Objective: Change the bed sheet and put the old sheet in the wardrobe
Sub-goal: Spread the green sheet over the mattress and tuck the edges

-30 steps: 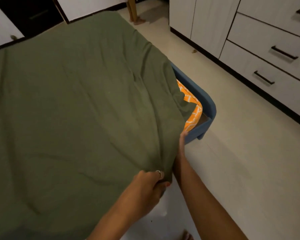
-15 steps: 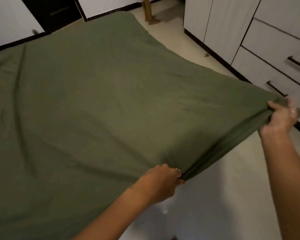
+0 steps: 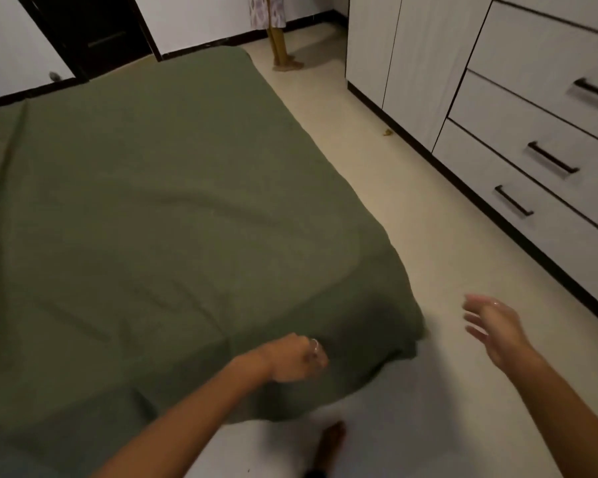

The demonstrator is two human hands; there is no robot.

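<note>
Green sheet (image 3: pixel 159 215): spread over the bed, filling the left and centre of frame, corner draped at lower centre. Left hand (image 3: pixel 296 358): curled at the sheet's near edge; grip unclear. Right hand (image 3: pixel 494 327): fingers spread, empty, lower right. Remaining, apparently: tucking; stowing old sheet in wardrobe (image 3: pixel 415 63), upper right.

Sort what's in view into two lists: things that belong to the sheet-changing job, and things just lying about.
Part of the job:
- green sheet, spread over the bed
- left hand, fingers curled at the sheet's near edge
- right hand, open, holding nothing
- wardrobe

Just lying about:
- drawers
- small scrap on the floor
- dark door
</note>
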